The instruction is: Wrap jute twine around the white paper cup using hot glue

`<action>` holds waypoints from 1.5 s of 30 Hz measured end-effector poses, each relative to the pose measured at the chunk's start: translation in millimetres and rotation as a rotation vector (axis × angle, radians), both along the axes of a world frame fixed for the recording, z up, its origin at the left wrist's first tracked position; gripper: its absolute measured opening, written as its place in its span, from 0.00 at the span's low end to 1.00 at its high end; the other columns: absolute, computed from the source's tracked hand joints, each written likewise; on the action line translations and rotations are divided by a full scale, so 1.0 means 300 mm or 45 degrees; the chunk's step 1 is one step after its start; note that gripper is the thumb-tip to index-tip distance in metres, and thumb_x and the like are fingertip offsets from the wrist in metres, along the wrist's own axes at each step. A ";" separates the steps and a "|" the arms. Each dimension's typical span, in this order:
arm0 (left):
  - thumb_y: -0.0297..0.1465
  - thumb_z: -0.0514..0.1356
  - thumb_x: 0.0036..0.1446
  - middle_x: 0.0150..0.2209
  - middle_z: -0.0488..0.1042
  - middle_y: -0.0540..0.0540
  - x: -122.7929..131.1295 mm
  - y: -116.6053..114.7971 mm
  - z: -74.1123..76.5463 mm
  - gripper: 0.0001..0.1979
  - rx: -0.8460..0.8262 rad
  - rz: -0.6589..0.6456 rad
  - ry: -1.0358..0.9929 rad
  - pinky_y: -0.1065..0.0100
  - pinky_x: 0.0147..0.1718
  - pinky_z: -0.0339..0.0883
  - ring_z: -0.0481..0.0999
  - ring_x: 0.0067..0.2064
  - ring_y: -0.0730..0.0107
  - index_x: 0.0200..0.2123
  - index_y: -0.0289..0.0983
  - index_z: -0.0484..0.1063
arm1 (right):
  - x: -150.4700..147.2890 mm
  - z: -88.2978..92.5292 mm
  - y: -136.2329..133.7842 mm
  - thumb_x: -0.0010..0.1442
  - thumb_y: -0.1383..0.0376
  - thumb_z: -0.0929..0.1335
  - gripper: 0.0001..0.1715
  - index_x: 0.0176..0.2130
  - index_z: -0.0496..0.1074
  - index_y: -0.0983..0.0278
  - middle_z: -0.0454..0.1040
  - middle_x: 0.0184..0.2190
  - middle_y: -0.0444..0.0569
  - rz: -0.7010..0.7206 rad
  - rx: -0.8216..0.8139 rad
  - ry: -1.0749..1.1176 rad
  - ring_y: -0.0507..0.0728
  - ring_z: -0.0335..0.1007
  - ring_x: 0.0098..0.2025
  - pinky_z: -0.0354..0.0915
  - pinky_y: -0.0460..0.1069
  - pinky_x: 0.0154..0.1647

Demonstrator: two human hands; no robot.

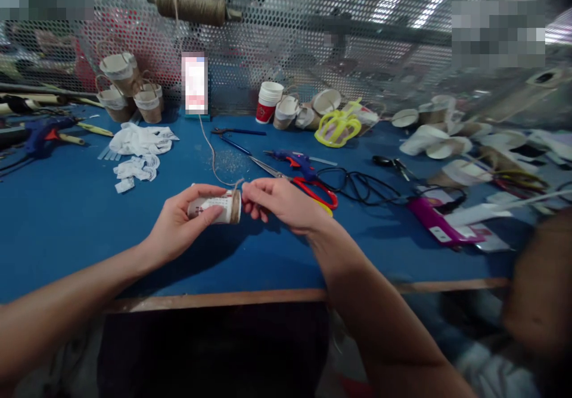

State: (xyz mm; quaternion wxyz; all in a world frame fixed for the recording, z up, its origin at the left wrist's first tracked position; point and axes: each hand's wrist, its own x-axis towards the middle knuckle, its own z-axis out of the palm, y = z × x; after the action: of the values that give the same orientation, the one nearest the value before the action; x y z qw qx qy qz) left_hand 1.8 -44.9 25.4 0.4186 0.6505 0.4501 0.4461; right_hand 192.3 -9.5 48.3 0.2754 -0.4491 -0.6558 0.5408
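My left hand (179,222) is closed round a white paper cup (217,207) held on its side above the blue table (67,219). A few turns of brown twine are wound round the cup's rim end. My right hand (279,202) pinches the twine (213,159) at that rim with its fingertips. The twine runs up from the cup to a spool (191,5) on a rod against the perforated metal screen at the back.
Red-handled scissors (313,189) and a blue glue gun (297,161) lie just beyond my right hand, with black cables (357,186) beside them. Twine-wrapped cups (120,88) stand back left, paper scraps (138,148) near them, stacked cups (269,101) and a yellow frame (337,128) at the back.
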 end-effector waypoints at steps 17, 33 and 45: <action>0.33 0.60 0.52 0.33 0.74 0.47 0.001 0.054 0.024 0.19 -0.183 -0.258 -0.116 0.75 0.26 0.65 0.70 0.28 0.75 0.49 0.37 0.68 | 0.010 0.017 0.002 0.51 0.59 0.68 0.11 0.29 0.69 0.66 0.69 0.26 0.44 -0.160 0.327 -0.167 0.49 0.61 0.28 0.58 0.46 0.30; 0.30 0.53 0.57 0.39 0.75 0.45 0.005 -0.002 0.005 0.13 0.140 -0.396 0.286 0.71 0.36 0.65 0.73 0.36 0.71 0.44 0.33 0.70 | -0.041 -0.059 0.016 0.47 0.64 0.71 0.08 0.29 0.72 0.65 0.71 0.27 0.43 -0.029 -0.102 0.184 0.49 0.65 0.30 0.60 0.46 0.34; 0.35 0.51 0.58 0.38 0.77 0.45 -0.008 0.005 -0.009 0.14 0.107 -0.254 0.366 0.71 0.31 0.66 0.74 0.33 0.70 0.42 0.36 0.71 | 0.080 0.001 0.134 0.58 0.60 0.62 0.11 0.31 0.68 0.66 0.73 0.31 0.49 -0.560 0.378 -0.006 0.50 0.69 0.31 0.64 0.46 0.32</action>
State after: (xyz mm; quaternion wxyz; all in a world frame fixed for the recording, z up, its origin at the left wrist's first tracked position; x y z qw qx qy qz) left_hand -0.8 -43.3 22.7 0.3645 0.7659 0.4195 0.3234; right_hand 216.2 30.8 48.8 0.4476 -0.5367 -0.6152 0.3649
